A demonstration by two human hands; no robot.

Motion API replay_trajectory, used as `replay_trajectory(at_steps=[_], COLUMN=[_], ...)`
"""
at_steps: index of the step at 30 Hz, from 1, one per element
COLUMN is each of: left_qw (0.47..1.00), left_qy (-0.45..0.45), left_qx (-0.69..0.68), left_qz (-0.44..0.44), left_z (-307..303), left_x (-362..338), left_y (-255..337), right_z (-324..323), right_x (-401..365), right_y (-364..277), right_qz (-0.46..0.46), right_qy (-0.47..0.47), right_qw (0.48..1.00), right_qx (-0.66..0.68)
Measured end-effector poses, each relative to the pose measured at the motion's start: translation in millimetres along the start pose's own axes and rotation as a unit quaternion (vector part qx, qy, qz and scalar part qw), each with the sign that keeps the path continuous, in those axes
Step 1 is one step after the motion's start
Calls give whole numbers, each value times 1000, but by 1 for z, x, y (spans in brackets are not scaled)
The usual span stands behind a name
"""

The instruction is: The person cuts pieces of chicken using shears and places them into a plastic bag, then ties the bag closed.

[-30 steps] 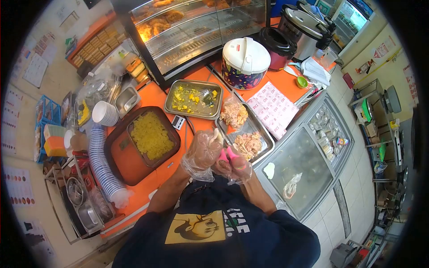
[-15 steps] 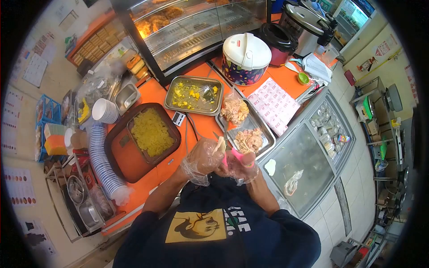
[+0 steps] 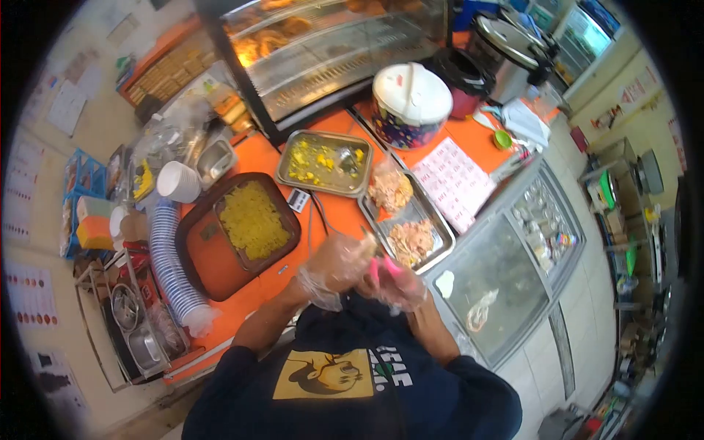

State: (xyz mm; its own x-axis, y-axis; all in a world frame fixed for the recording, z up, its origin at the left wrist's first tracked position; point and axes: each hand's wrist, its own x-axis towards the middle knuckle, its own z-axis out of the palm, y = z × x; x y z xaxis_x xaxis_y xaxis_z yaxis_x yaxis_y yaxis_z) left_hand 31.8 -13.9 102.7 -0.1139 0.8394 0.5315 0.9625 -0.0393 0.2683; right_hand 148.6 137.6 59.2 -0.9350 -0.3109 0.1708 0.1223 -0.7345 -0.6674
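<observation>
My left hand (image 3: pixel 339 261), in a clear plastic glove, is closed around a pale piece of meat (image 3: pixel 367 243) that pokes out past the fingers. Close beside it, my gloved right hand (image 3: pixel 403 290) grips pink-handled scissors (image 3: pixel 386 270); the fingers pass through the handles, and the blades are hard to make out. Just beyond both hands lies a metal tray (image 3: pixel 442 236) with a heap of cut, shredded meat (image 3: pixel 412 242) at its near end. A clear bag of meat pieces (image 3: pixel 390 192) rests at the tray's far end.
On the orange counter stand a tray with yellow food scraps (image 3: pixel 323 163) and a brown tray (image 3: pixel 198 253) of yellow rice. A patterned rice cooker (image 3: pixel 412 106) and a glass warming cabinet (image 3: pixel 330 66) are behind. To the right is a glass-topped freezer (image 3: pixel 491 293).
The view has shifted slightly. The pink handles have turned and now stand further apart. Both hands stay close together over the counter's near edge.
</observation>
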Motion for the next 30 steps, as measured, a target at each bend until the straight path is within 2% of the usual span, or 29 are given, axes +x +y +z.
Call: replay_trajectory(at_steps=[1, 4, 5, 8, 9, 12, 15, 16, 17, 21, 24, 25, 27, 30], left_qw=[999, 1000, 998, 999, 999, 993, 997, 997, 997, 995, 996, 989, 941, 915], left_qy=[-6, -14, 34, -9, -41, -81, -12, -26, -39, -39, 14, 3, -20, 116], left_qx=[-27, 22, 37, 41, 32, 75, -45, -34, -24, 69, 32, -65, -258, -356], left_qz=[-33, -3, 30, 5, -2, -38, -55, -62, -69, -56, -81, -130, -219, -150], left_z=[0, -10, -5, -7, -4, 0, -8, -10, -12, -10, -1, -5, -15, -9], left_x=[3, 6, 3, 10, 5, -2, 1, 3, 4, -2, -5, -3, 7, -1], left_y=[9, 9, 4, 14, 15, 12, 8, 9, 13, 16, 10, 8, 5, -6], right_z=[6, -1, -4, 7, 6, 3, 24, 28, 23, 3, -4, 0, 7, 14], right_x=[-2, -1, -6, -9, -11, -8, -3, -1, -7, -10, -7, -5, -4, 0], right_y=[-1, 9, 15, -6, -1, 0, -25, -31, -28, -4, -4, -9, -21, -31], right_qz=[3, -3, -6, 124, 65, 18, 77, 94, 108, 63, 32, 44, 70, 63], right_qy=[18, 44, 57, 127, 86, 72, 44, 34, 81, 100, 39, 45, 42, 31], right_qw=[1000, 999, 997, 982, 993, 996, 995, 994, 989, 993, 997, 995, 992, 991], right_qx=[2, 31, 48, 59, 51, 42, 43, 42, 55, 31, -59, -82, -99, -111])
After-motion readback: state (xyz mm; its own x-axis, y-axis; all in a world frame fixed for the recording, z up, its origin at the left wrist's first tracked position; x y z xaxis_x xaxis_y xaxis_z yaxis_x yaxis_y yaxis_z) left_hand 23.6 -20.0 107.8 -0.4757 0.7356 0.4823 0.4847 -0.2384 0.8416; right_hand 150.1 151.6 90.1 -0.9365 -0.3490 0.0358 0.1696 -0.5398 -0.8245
